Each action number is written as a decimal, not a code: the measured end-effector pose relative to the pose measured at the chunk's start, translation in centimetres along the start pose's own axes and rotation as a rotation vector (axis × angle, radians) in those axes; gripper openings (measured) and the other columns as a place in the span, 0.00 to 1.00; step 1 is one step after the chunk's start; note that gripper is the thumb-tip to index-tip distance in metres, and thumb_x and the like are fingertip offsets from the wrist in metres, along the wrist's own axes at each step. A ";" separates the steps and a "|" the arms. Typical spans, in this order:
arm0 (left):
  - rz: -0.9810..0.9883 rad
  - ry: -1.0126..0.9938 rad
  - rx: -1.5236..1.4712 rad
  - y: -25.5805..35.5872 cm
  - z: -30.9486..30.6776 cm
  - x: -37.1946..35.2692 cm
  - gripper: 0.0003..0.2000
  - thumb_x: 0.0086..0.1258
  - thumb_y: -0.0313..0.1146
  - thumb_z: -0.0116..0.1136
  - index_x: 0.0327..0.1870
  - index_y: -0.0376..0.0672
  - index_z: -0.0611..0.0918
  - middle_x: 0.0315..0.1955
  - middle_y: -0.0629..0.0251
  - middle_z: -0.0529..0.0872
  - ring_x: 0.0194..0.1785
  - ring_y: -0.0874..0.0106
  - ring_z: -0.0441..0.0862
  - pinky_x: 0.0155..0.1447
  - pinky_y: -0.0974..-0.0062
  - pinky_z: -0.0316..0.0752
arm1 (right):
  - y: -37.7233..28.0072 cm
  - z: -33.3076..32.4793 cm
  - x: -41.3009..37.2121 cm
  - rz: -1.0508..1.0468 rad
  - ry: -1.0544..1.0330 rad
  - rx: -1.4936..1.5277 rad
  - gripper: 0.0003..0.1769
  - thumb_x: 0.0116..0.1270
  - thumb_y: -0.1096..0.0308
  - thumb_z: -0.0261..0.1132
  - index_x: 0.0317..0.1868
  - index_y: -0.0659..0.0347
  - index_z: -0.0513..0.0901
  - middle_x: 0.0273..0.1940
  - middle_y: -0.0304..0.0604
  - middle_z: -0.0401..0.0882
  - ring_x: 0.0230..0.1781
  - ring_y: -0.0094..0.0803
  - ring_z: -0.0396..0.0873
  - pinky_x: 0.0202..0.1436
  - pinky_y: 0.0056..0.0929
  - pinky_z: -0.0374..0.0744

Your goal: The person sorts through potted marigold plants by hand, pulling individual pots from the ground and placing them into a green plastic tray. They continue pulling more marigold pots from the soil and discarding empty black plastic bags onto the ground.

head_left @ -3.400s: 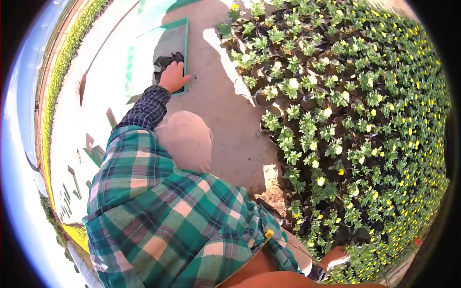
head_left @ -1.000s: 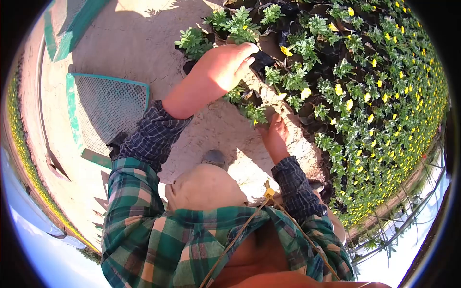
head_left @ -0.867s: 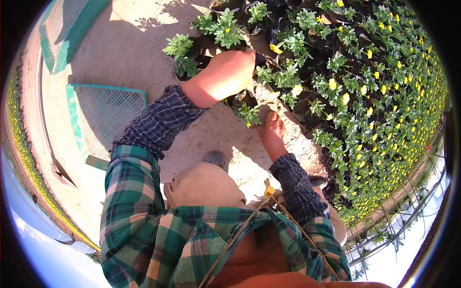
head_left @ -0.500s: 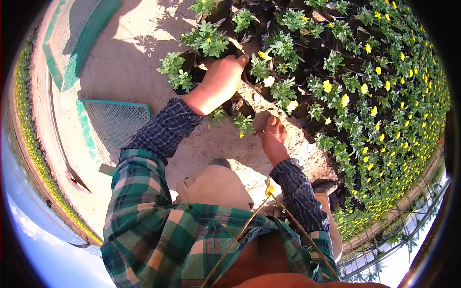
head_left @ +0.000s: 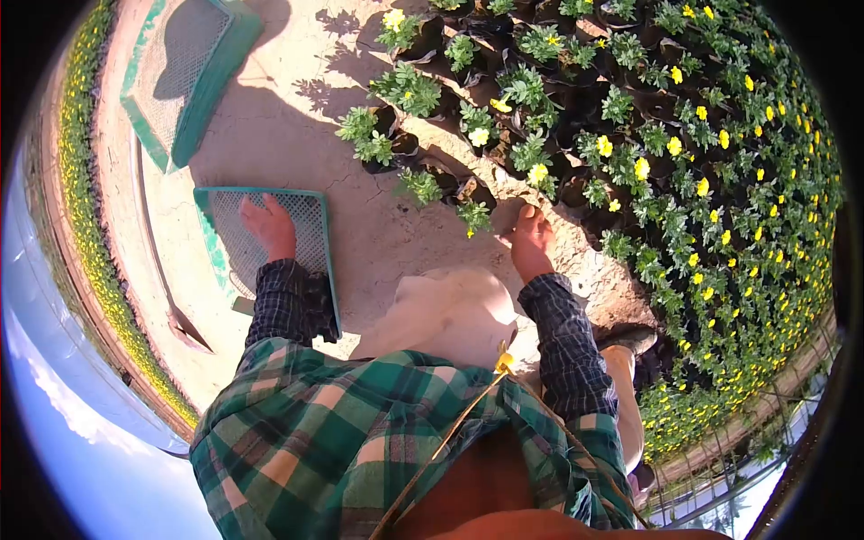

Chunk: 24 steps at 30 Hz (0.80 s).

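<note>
My left hand (head_left: 270, 227) is over the near green mesh crate (head_left: 310, 216), its fingers apart and nothing in them. At the edge of the potted plants, my right hand (head_left: 532, 241) is low over the soil with its fingers curled together; what they hold, if anything, is hidden. Just left of it stands a small potted plant (head_left: 473, 216) with a yellow bud. Another small plant (head_left: 420, 185) and a leafy pair (head_left: 367, 135) in black bags stand farther up and left.
A second green crate (head_left: 184, 81) lies at the upper left. Dense rows of yellow-flowered plants (head_left: 702, 187) fill the right side. A long-handled tool (head_left: 187, 329) lies on the ground at the left. My knee (head_left: 450, 310) is below the small plants.
My left hand has left the potted plants and moved left over the near crate, its fingers now spread. My right hand stays beside the small plant. The view has shifted slightly.
</note>
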State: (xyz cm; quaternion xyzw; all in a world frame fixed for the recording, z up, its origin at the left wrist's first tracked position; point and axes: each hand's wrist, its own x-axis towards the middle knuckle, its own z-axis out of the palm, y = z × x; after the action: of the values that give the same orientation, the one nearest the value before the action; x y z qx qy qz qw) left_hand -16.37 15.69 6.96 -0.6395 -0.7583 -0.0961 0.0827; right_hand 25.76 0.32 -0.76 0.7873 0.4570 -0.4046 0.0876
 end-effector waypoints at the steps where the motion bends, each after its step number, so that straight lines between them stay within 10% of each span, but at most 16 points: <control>1: -0.152 0.007 0.085 -0.9 1.8 -0.1 0.22 0.71 0.41 0.48 0.54 0.28 0.73 0.53 0.40 0.73 0.57 0.46 0.70 0.61 0.54 0.65 | -0.2 -0.1 0.2 0.005 -0.022 0.017 0.38 0.44 0.64 0.79 0.53 0.61 0.67 0.50 0.51 0.72 0.53 0.48 0.74 0.51 0.43 0.77; 14: -0.171 0.119 0.193 -0.7 8.2 -2.7 0.29 0.73 0.53 0.36 0.61 0.35 0.67 0.58 0.43 0.70 0.58 0.47 0.71 0.59 0.49 0.67 | 0.6 0.9 -0.2 -0.084 0.233 0.083 0.29 0.42 0.72 0.76 0.45 0.63 0.71 0.43 0.54 0.76 0.44 0.49 0.78 0.44 0.43 0.77; 18: 0.062 -0.106 0.057 -2.0 8.9 -2.7 0.28 0.73 0.53 0.36 0.59 0.35 0.68 0.56 0.44 0.71 0.57 0.48 0.71 0.57 0.50 0.68 | 0.3 -0.1 -1.2 -0.002 0.169 0.602 0.16 0.58 0.70 0.62 0.46 0.65 0.71 0.40 0.54 0.76 0.43 0.48 0.78 0.44 0.41 0.79; 19: 0.126 -0.178 0.031 -1.3 9.6 -2.9 0.28 0.73 0.53 0.36 0.59 0.35 0.68 0.55 0.44 0.72 0.56 0.48 0.71 0.57 0.50 0.68 | -0.4 -1.6 -1.7 -0.075 0.238 0.103 0.13 0.59 0.70 0.59 0.44 0.63 0.73 0.38 0.52 0.76 0.41 0.47 0.79 0.42 0.39 0.79; 24: 0.289 -0.329 0.037 4.4 13.2 -5.0 0.26 0.73 0.52 0.35 0.56 0.35 0.69 0.52 0.46 0.73 0.54 0.49 0.72 0.54 0.50 0.69 | -0.2 -0.3 -1.4 -0.112 0.455 -0.069 0.14 0.52 0.69 0.62 0.40 0.61 0.75 0.34 0.47 0.76 0.33 0.42 0.81 0.29 0.38 0.80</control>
State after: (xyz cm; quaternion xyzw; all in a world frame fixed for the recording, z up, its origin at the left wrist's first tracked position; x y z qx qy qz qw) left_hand -11.23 14.99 -6.86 -0.7471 -0.6635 0.0361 -0.0175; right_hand 25.42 -0.38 0.50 0.8282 0.5214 -0.2050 -0.0135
